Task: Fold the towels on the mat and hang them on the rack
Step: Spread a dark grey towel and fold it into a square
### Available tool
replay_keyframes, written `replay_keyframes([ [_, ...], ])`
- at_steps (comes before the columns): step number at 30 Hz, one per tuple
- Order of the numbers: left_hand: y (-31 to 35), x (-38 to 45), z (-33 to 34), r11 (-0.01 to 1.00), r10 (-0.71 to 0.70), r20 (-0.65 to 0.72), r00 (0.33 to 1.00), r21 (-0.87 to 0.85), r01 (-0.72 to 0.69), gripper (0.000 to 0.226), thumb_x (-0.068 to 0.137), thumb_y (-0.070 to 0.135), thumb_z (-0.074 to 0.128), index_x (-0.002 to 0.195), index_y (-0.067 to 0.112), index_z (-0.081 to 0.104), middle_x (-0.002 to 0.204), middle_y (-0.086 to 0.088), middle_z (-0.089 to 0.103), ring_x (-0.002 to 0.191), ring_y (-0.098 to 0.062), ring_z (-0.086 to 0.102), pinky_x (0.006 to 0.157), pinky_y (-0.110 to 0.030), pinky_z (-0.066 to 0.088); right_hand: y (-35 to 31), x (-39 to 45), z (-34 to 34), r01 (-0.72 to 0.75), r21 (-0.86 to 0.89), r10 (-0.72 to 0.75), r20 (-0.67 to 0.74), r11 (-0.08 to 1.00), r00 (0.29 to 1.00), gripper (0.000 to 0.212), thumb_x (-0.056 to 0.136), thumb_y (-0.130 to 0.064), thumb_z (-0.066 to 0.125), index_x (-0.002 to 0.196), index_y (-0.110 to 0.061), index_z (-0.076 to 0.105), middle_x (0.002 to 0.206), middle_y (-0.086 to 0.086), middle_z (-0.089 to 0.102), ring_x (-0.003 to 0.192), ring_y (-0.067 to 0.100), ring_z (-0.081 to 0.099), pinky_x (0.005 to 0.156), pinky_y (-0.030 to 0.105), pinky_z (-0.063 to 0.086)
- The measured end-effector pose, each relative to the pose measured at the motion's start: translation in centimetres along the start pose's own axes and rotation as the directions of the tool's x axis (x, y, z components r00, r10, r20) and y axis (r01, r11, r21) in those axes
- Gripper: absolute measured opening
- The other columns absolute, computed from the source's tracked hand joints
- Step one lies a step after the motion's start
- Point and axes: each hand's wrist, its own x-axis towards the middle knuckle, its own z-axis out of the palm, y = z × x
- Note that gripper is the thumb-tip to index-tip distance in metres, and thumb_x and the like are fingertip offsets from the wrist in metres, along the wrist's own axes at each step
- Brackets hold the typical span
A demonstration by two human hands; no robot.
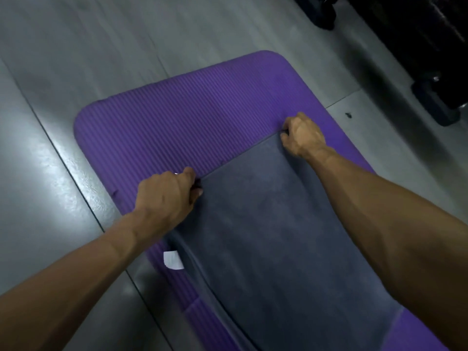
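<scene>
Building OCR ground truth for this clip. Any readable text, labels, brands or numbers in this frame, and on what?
None readable.
White tag at the left edge of the grey towel: looks blank; any print is too small or blurred to read.
Purple mat: ribbed surface, no logo visible.
Dark equipment at top right: no legible marking.

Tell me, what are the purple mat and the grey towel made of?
The purple mat looks like soft matte foam, judging by its fine ribbing and rounded corners. The grey towel seems a plush, velvety fabric, perhaps microfibre: it wrinkles softly and shows brushed shading.
</scene>
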Motion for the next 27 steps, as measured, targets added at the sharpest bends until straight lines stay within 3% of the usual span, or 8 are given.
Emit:
replay_keyframes([
  [3, 1.3, 0.5, 0.1, 0.985, 0.171, -0.214, 0.962, 0.063, -0.161, 0.036, 0.074, 0.027, 0.070, 0.103, 0.010, 0.057, 0.098, -0.010, 0.058, 0.083, -0.031, 0.059, 0.058, -0.036, 0.039, -0.6, -0.6, 1.5, -0.016, 0.132, 0.033, -0.128, 0.991, 0.991, 0.040, 0.093, -0.018, 0.049, 0.130, -0.003, 0.044, 0.127, 0.020, 0.042, 0.107, 0.039, 0.051, 0.086, 0.045, 0.047],
  [6, 3.9, 1.0, 2.4, 0.911, 0.403, -0.239, 0.883, 0.010, -0.413, 0.046, 0.076, 0.025, 0.058, 0.119, 0.009, 0.062, 0.120, -0.011, 0.061, 0.108, -0.032, 0.058, 0.085, -0.044, 0.048, -1.8, -4.6, 2.9, 0.074, 0.218, 0.000, -0.324, 0.973, 0.946, 0.049, 0.094, -0.028, 0.045, 0.136, -0.005, 0.045, 0.137, 0.018, 0.045, 0.121, 0.035, 0.047, 0.099, 0.047, 0.043],
  [10, 4.4, 0.7, 5.1, 0.903, 0.430, -0.081, 0.899, 0.065, -0.426, 0.074, 0.096, 0.056, 0.022, 0.148, 0.006, 0.033, 0.154, -0.012, 0.033, 0.145, -0.026, 0.026, 0.117, -0.049, 0.019, -2.7, -9.8, 5.7, 0.383, 0.131, -0.378, -0.059, 0.914, 0.924, 0.064, 0.097, -0.050, 0.028, 0.153, -0.019, 0.022, 0.161, 0.003, 0.015, 0.149, 0.019, 0.010, 0.120, 0.046, 0.010],
  [16, 4.5, 1.0, 5.2, 0.902, 0.427, -0.045, 0.903, 0.093, -0.422, 0.082, 0.092, 0.065, 0.023, 0.150, 0.008, 0.026, 0.158, -0.011, 0.024, 0.148, -0.025, 0.016, 0.118, -0.051, 0.011, 5.3, -0.3, 4.2, -0.094, 0.037, 0.088, 0.143, 0.995, 0.986, 0.067, 0.096, -0.065, 0.011, 0.153, -0.035, -0.006, 0.162, -0.005, -0.012, 0.149, 0.017, -0.010, 0.118, 0.053, -0.007],
  [19, 5.6, 1.2, 4.3, 0.891, 0.452, -0.102, 0.886, 0.103, -0.443, 0.079, 0.085, 0.057, 0.036, 0.140, 0.001, 0.044, 0.149, -0.017, 0.040, 0.143, -0.031, 0.029, 0.117, -0.054, 0.010, 4.6, 0.2, 3.0, -0.067, -0.009, 0.067, 0.166, 0.998, 0.984, 0.068, 0.097, -0.062, 0.016, 0.155, -0.028, -0.001, 0.163, 0.000, -0.007, 0.150, 0.022, -0.004, 0.118, 0.054, -0.003],
  [21, 8.1, 0.8, 4.3, 0.861, 0.507, -0.148, 0.849, 0.049, -0.506, 0.071, 0.083, 0.048, 0.040, 0.132, -0.001, 0.053, 0.141, -0.018, 0.049, 0.139, -0.032, 0.036, 0.118, -0.052, 0.016, 3.5, -2.4, 2.8, -0.049, 0.118, 0.050, -0.013, 0.992, 0.999, 0.063, 0.101, -0.050, 0.027, 0.154, -0.020, 0.015, 0.163, 0.006, 0.008, 0.149, 0.025, 0.008, 0.120, 0.051, 0.007],
  [24, 12.0, -0.5, 5.6, 0.860, 0.508, -0.073, 0.858, 0.000, -0.510, 0.076, 0.088, 0.054, 0.033, 0.139, -0.001, 0.045, 0.147, -0.018, 0.042, 0.143, -0.033, 0.029, 0.118, -0.053, 0.017, 1.9, -10.6, 4.2, -0.001, 0.321, 0.072, -0.208, 0.947, 0.975, 0.051, 0.099, -0.037, 0.033, 0.142, -0.011, 0.043, 0.152, 0.012, 0.037, 0.139, 0.028, 0.034, 0.113, 0.044, 0.026],
  [27, 12.5, -1.1, 7.1, 0.855, 0.505, -0.002, 0.863, 0.139, -0.500, 0.091, 0.089, 0.069, 0.025, 0.148, 0.000, 0.029, 0.157, -0.018, 0.023, 0.148, -0.034, 0.010, 0.118, -0.055, 0.007, 3.4, -17.6, 7.1, 0.197, 0.159, -0.180, -0.113, 0.968, 0.977, 0.055, 0.095, -0.040, 0.034, 0.144, -0.014, 0.043, 0.155, 0.009, 0.034, 0.143, 0.024, 0.031, 0.115, 0.044, 0.026],
])
